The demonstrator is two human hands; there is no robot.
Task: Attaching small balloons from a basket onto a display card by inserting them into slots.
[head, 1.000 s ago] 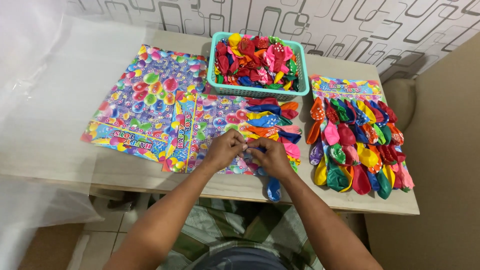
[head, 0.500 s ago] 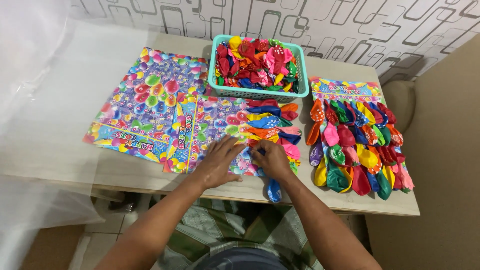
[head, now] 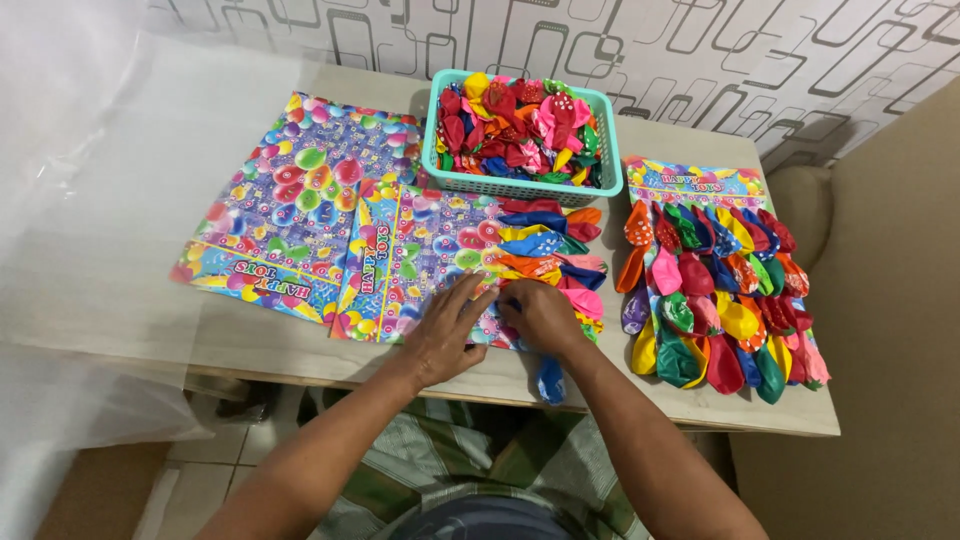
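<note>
Nearest to me, a blue balloon (head: 550, 381) hangs over the front edge of the bench (head: 290, 345), its body past the edge and its neck hidden under my right hand (head: 540, 315).

My right hand lies palm down at the lower right of the middle card (head: 430, 262). The fingers are curled together over the row of balloons (head: 545, 250) fixed along that side. I cannot tell whether they pinch a balloon neck or only press on it; the grip point is covered by the hand.

My left hand (head: 450, 335) lies flat just beside the right, fingers spread and touching the card face. In my judgement this placement pins the card so it does not slide while the right hand works at the row.

The card lies flat near the front edge, within reach of both hands. Its balloons fan rightward, overlapping, so each neck stays at the card side.

To the left, a bare card (head: 300, 215) lies partly under the middle card, with no balloons on it.

To the right, apart from the middle card, a full card (head: 715, 290) carries balloons in overlapping rows.

Farthest, a teal basket (head: 515, 185) stands touching the top of the middle card, heaped with loose balloons (head: 520, 125). A patterned wall (head: 600, 50) rises behind the bench.
</note>
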